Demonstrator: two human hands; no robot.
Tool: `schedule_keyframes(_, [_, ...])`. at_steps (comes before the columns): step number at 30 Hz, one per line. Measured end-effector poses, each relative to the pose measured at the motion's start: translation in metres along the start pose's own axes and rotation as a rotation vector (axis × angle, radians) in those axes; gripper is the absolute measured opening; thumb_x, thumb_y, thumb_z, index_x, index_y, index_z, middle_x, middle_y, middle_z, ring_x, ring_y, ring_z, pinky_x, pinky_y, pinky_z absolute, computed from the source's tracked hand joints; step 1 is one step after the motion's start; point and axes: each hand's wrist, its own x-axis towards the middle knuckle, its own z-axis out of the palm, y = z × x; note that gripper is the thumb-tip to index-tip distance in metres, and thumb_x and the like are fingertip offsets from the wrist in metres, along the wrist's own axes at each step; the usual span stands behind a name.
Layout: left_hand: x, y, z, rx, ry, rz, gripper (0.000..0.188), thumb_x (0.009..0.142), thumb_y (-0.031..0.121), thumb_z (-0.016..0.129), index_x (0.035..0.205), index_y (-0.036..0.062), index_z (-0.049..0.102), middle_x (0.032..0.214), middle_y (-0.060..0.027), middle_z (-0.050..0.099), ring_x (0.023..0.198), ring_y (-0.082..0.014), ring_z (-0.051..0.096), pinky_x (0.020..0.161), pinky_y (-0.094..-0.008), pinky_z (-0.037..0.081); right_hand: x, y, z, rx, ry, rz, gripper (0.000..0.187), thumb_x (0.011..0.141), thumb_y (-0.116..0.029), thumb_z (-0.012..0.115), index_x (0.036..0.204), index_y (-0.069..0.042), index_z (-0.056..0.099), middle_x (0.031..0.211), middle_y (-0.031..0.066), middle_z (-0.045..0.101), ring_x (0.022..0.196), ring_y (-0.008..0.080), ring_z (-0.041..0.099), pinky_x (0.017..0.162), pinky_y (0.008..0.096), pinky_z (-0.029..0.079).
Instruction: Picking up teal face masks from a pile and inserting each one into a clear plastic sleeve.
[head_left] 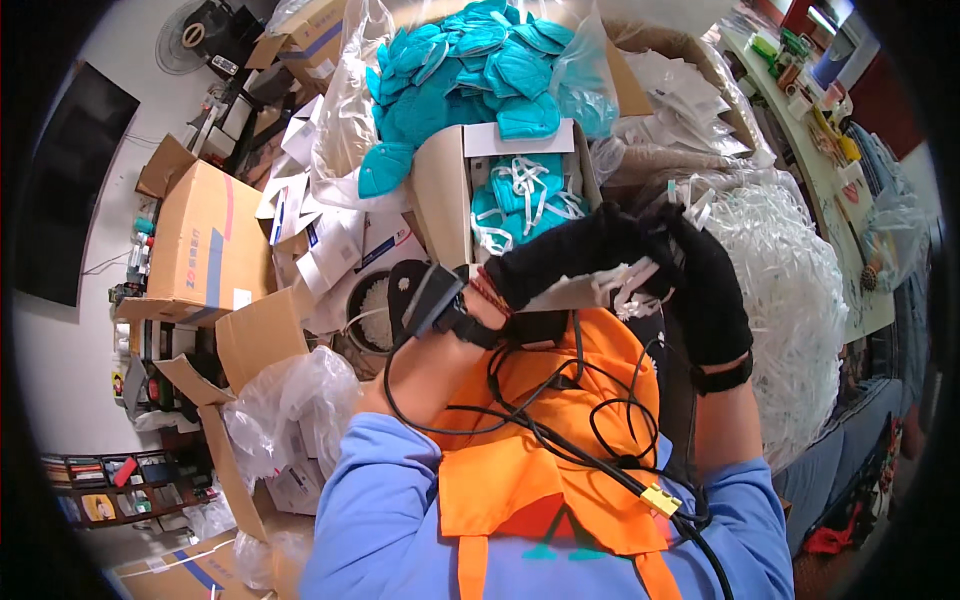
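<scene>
Both hands wear black gloves and meet over my lap, just right of an open carton (pixel 440 190). My left hand (pixel 590 245) reaches across with its fingers closed, against a bunch of white elastic straps (pixel 635 285). My right hand (pixel 708 290) is closed on the same bunch, and strap ends stick out above it. Where the fingertips meet, black on black hides the exact grip. Inside the carton lie teal cup-shaped masks (pixel 515 200) with white straps on top. Behind it rises a heap of loose teal masks (pixel 470 70), one hanging over the left side.
A large clear bag of white straps (pixel 780 300) stands at my right. Cardboard boxes (pixel 215 240) and loose white packets (pixel 330 255) crowd the left, beside a round pot (pixel 372 310). Black cables (pixel 520 410) loop over my orange apron (pixel 500 480). A cluttered table (pixel 850 240) runs along the far right.
</scene>
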Motion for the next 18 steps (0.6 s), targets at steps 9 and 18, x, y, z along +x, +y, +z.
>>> schedule_keyframes(9, [-0.044,-0.025,0.033,0.196,-0.041,0.091,0.025,0.091,0.016,0.059,0.109,-0.0009,0.062,0.096,-0.0087,0.061,0.085,-0.0126,0.058,0.082,-0.0274,0.048,-0.005,0.003,-0.02,0.246,-0.146,-0.074,0.022,0.096,-0.014,0.049,0.109,-0.001,0.06,0.091,0.0062,0.063,0.08,0.0139,0.063,0.072,0.0251,0.052])
schedule_keyframes(18, [-0.052,-0.042,0.026,0.036,-0.053,0.045,0.036,0.093,0.026,0.057,0.115,-0.0015,0.059,0.084,-0.007,0.061,0.076,-0.014,0.061,0.066,-0.0272,0.051,-0.007,0.001,-0.011,-0.677,0.15,-0.481,0.027,0.092,-0.003,0.05,0.117,0.0,0.058,0.097,0.0034,0.061,0.084,0.0093,0.057,0.071,0.0234,0.048])
